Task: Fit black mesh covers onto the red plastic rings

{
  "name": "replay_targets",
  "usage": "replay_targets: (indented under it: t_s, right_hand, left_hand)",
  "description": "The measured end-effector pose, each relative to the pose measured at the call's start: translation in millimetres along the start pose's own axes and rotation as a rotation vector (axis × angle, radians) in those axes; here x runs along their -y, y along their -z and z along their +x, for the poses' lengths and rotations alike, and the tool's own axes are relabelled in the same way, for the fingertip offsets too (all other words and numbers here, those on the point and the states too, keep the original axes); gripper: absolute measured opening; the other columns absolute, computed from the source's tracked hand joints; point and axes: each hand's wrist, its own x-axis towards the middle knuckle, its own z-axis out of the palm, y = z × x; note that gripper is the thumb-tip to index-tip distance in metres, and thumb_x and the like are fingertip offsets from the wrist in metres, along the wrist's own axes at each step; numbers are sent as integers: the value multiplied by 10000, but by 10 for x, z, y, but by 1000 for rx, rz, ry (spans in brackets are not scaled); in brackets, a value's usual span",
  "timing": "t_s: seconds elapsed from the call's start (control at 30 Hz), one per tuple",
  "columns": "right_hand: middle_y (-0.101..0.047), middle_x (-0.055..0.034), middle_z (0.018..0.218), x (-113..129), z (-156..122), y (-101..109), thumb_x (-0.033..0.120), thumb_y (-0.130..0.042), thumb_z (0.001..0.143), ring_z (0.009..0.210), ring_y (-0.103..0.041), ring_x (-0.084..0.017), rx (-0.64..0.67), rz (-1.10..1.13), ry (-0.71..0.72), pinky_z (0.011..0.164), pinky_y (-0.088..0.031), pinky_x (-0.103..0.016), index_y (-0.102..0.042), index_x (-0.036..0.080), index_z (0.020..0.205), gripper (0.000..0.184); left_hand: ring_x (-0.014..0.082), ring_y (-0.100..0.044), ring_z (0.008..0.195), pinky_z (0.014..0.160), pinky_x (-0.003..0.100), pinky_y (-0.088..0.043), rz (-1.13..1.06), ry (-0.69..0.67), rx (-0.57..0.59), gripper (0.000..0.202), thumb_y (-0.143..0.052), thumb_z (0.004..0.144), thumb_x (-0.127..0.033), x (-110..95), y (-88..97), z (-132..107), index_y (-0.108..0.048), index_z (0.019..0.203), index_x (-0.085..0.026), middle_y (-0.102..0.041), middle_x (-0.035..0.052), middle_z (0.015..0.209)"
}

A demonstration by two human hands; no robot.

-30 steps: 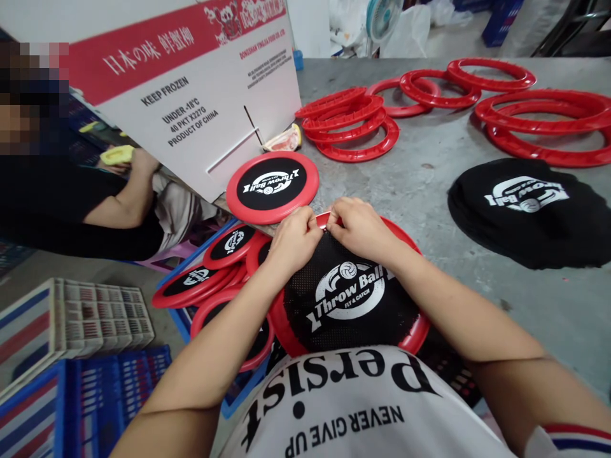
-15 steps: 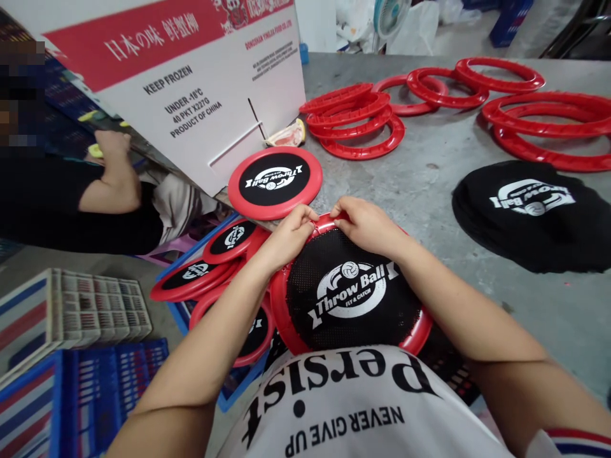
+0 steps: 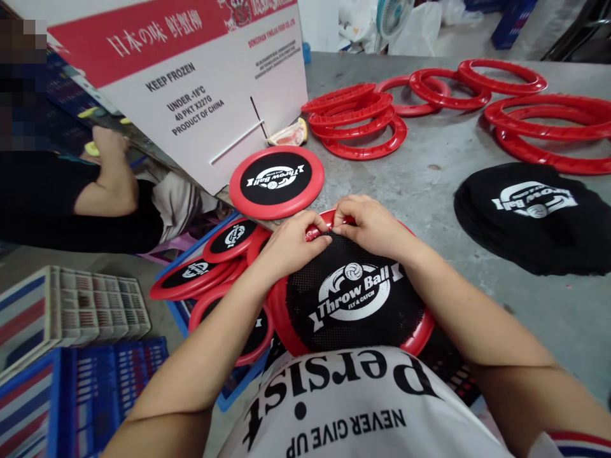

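Against my shirt leans a throw ball disc (image 3: 356,331), a red plastic ring with black mesh fabric printed "Throw Ball" stretched across it. At its far rim, my left hand (image 3: 300,243) is closed, the fingers curled over the ring and the thumb on the mesh's edge. Right beside it, my right hand (image 3: 370,224) pinches the mesh edge against the red rim. The fingertips of both hands nearly meet. Just beyond my left hand, another throw ball disc (image 3: 277,181) lies flat at the table's edge.
Several red rings (image 3: 363,137) lie on the grey table (image 3: 429,222). Printed black fabric (image 3: 537,219) is piled at right. A large carton (image 3: 191,83) stands at the back left. Several discs (image 3: 195,273) fill a blue crate below. Beyond it, a person (image 3: 109,172) works.
My left hand has come slightly nearer me, its thumb now lower over the mesh. The right hand stays at the rim with its fingers bent more. The disc has barely moved.
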Motion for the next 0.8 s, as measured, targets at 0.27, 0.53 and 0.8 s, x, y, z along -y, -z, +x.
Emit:
replay_targets:
  t_s: [0.27,0.53,0.8]
  right_hand:
    - [-677,-56,981,-15,13,14,190,-613,881,946,-592,-215,-12,71,-54,939,-398,-368,-613,194,794,87]
    - [-682,-54,964,22,4,21,191,-588,892,936,-591,-223,-27,46,-80,931,-403,-375,-598,201,800,93]
    - [-682,-59,937,63,-6,-15,163,-547,895,918,-574,-235,-76,-22,-116,867,-399,-368,-569,199,808,97]
  left_hand:
    - [136,-446,630,584,262,-348,-70,37,-49,148,-621,855,-342,51,-56,13,-595,789,-212,-537,-28,688]
    - [129,-414,594,557,261,-276,-24,63,-32,164,-562,903,-360,11,-45,-7,-529,819,-224,-484,-47,664]
    - [134,-455,644,611,276,-283,66,79,-60,144,-540,918,-318,-17,-65,14,-506,822,-217,-543,-40,730]
